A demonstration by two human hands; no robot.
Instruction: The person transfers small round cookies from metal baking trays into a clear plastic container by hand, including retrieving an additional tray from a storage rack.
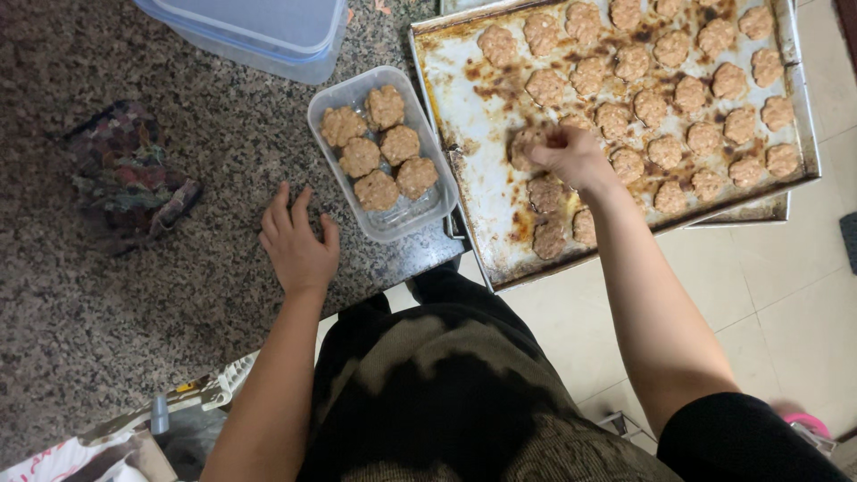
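Two big surfaces fill the frame: a speckled granite counter point(134, 295) across the left half and a stained metal baking tray point(473, 98) in the upper right, its near corner jutting past the counter edge over a pale tiled floor point(786, 303). The tray carries many round brownish patties, laid in loose rows toward the upper right, with scorched marks on the bare metal at its left side. At the top edge, left of centre, stands a large bluish lidded plastic box point(259, 31). On the far left of the counter lies a crumpled dark patterned cloth point(125, 174). Between the cloth and the tray, touching the tray's left rim, sits a small clear plastic container point(427, 210) holding six patties in two short rows. The left hand point(297, 241) rests palm down on the counter just below and left of that container, fingers spread and loose, holding nothing. The right hand point(567, 153) is over the middle of the tray, its fingertips pinched on one patty point(525, 145) that lies at the left end of the rows.
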